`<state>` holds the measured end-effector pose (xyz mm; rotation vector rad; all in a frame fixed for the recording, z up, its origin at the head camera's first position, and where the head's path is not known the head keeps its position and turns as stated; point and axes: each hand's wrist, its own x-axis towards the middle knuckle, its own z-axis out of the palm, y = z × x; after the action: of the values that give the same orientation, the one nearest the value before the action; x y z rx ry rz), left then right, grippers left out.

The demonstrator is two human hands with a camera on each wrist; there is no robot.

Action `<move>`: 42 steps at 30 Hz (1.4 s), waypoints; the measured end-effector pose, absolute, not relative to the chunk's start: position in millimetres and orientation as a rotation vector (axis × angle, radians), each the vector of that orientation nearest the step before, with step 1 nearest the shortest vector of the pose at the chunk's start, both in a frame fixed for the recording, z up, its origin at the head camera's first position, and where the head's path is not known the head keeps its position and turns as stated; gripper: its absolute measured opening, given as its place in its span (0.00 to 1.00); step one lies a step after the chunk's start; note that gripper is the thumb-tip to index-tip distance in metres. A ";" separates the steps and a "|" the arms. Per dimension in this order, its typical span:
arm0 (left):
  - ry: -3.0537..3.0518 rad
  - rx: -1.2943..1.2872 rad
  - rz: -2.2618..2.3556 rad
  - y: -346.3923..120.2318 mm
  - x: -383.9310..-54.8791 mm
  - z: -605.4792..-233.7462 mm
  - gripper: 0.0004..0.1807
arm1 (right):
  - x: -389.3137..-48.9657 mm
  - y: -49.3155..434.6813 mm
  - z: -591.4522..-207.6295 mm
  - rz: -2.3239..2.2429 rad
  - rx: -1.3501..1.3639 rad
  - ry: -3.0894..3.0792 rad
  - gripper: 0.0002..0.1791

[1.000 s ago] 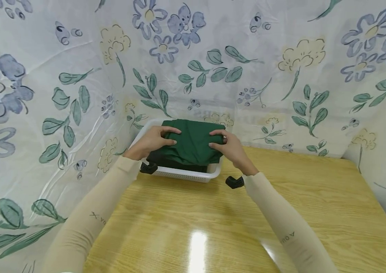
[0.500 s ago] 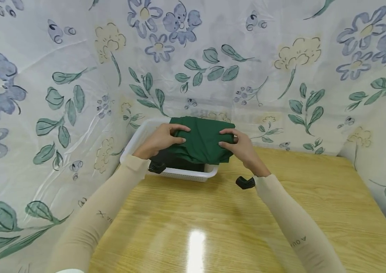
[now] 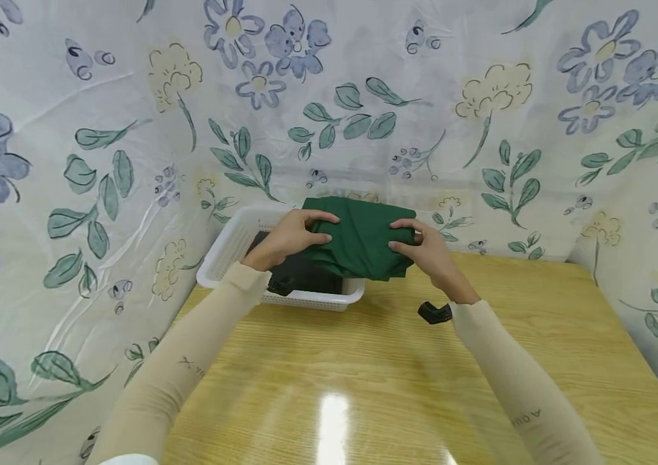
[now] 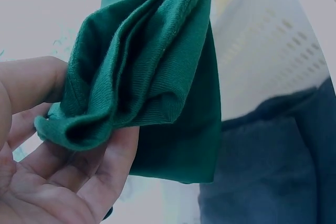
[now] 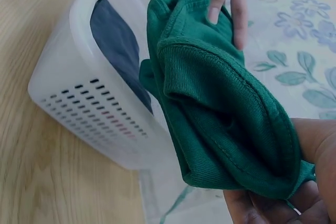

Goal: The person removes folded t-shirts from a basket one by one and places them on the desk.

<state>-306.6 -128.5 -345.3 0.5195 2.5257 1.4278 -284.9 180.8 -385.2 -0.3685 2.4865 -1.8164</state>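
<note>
A folded green garment [image 3: 363,239] is held up between both hands, over the right part of a white plastic basket [image 3: 212,258] and beyond its right edge. My left hand [image 3: 295,237] grips its left end, thumb on the near side and fingers under the layers, as the left wrist view shows. At the other end my right hand [image 3: 430,255] pinches the folded layers between thumb and fingers. The garment's kind cannot be told; ribbed, stitched edges show in the right wrist view. Inside the basket lies a dark folded cloth [image 3: 311,274], partly hidden by the left hand.
The basket stands at the back left of a wooden table [image 3: 387,361], against a flower-printed curtain [image 3: 352,155]. Perforated basket walls [image 5: 100,114] show in the right wrist view. Small black wrist mounts [image 3: 434,313] sit near both cuffs.
Both hands have moved right with the green garment, from over the basket to partly past its right edge. More of the basket's left side and the dark cloth now shows.
</note>
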 end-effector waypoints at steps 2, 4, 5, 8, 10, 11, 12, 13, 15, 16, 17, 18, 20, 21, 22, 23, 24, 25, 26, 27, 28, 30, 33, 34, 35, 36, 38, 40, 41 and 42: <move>2.520 0.530 1.427 -119.6 -308.1 -346.2 0.21 | -283.7 189.3 -386.0 -1.816 -0.348 2.494 0.23; 2.504 0.548 1.438 -110.7 -309.7 -347.6 0.21 | -282.6 197.9 -387.1 -1.821 -0.331 2.496 0.23; 2.495 0.558 1.446 -106.5 -310.7 -348.7 0.21 | -282.1 202.1 -387.8 -1.826 -0.325 2.498 0.23; 2.486 0.586 1.454 -94.9 -312.2 -351.2 0.21 | -280.6 214.1 -389.9 -1.839 -0.321 2.497 0.24; 2.485 0.592 1.453 -88.6 -312.6 -352.7 0.21 | -279.5 220.3 -391.0 -1.841 -0.326 2.492 0.24; 2.490 0.593 1.451 -85.5 -312.7 -353.2 0.21 | -278.8 223.1 -391.1 -1.837 -0.326 2.492 0.24; 2.492 0.592 1.450 -82.7 -312.6 -353.6 0.21 | -278.1 226.1 -391.2 -1.827 -0.325 2.499 0.24; 2.496 0.590 1.446 -80.2 -312.3 -354.4 0.20 | -277.3 228.6 -391.9 -1.824 -0.322 2.497 0.24; 2.492 0.593 1.451 -74.9 -312.0 -355.8 0.20 | -276.1 233.6 -393.2 -1.827 -0.321 2.491 0.24; 2.489 0.599 1.453 -72.1 -312.1 -356.7 0.20 | -275.5 236.4 -394.0 -1.829 -0.316 2.490 0.24; 2.487 0.606 1.454 -69.1 -312.0 -357.4 0.20 | -274.6 239.4 -394.9 -1.829 -0.313 2.493 0.24; 2.486 0.611 1.458 -67.4 -311.8 -358.1 0.20 | -274.6 241.5 -395.2 -1.825 -0.316 2.497 0.24; 2.484 0.620 1.460 -63.4 -311.5 -359.4 0.20 | -274.0 245.4 -396.3 -1.816 -0.315 2.505 0.25; 2.487 0.624 1.455 -61.5 -311.5 -360.3 0.20 | -273.8 247.5 -397.4 -1.809 -0.312 2.510 0.25; 2.486 0.628 1.451 -59.6 -311.8 -361.6 0.20 | -273.6 249.8 -398.8 -1.804 -0.311 2.512 0.25; 2.486 0.631 1.447 -57.5 -311.6 -362.6 0.20 | -273.3 252.0 -400.3 -1.801 -0.313 2.511 0.26; 2.483 0.634 1.444 -55.5 -311.6 -363.7 0.20 | -273.1 254.2 -401.9 -1.804 -0.316 2.503 0.26; 2.476 0.636 1.442 -53.4 -311.6 -364.9 0.21 | -272.9 256.3 -403.5 -1.807 -0.319 2.495 0.26; 2.470 0.635 1.442 -51.4 -311.6 -366.1 0.21 | -272.7 258.5 -405.2 -1.814 -0.327 2.485 0.26; 2.469 0.635 1.437 -49.4 -311.7 -367.2 0.21 | -272.7 260.8 -406.8 -1.819 -0.332 2.477 0.26; 2.460 0.637 1.436 -46.7 -311.8 -368.3 0.21 | -272.0 263.4 -408.3 -1.821 -0.335 2.475 0.27; 2.458 0.643 1.424 -41.4 -312.0 -370.2 0.21 | -271.0 268.4 -410.9 -1.822 -0.334 2.472 0.27; 2.483 0.656 1.388 -34.6 -312.0 -373.2 0.22 | -270.6 275.2 -414.4 -1.796 -0.316 2.494 0.27; 2.489 0.663 1.376 -32.4 -311.9 -374.1 0.22 | -270.8 277.1 -415.7 -1.785 -0.308 2.500 0.27; 2.505 0.672 1.359 -30.3 -312.0 -375.3 0.22 | -269.1 277.4 -413.5 -1.772 -0.295 2.503 0.27; 2.510 0.678 1.348 -28.2 -311.6 -376.2 0.22 | -269.8 279.1 -415.2 -1.755 -0.285 2.516 0.27; 2.511 0.699 1.325 -23.9 -311.9 -378.2 0.22 | -270.4 282.3 -418.3 -1.731 -0.274 2.535 0.27; 2.515 0.723 1.293 -18.9 -312.8 -380.0 0.22 | -270.7 285.4 -421.5 -1.706 -0.270 2.561 0.27; 2.530 0.732 1.266 -17.2 -313.2 -381.0 0.23 | -270.6 285.8 -422.5 -1.692 -0.269 2.574 0.26; 2.538 0.736 1.238 -15.5 -313.6 -381.9 0.23 | -272.3 287.3 -427.0 -1.680 -0.272 2.588 0.26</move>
<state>-313.6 -15.5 -381.9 0.7365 2.5377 1.2383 -272.3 287.3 -427.0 -0.2721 2.5879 -1.6799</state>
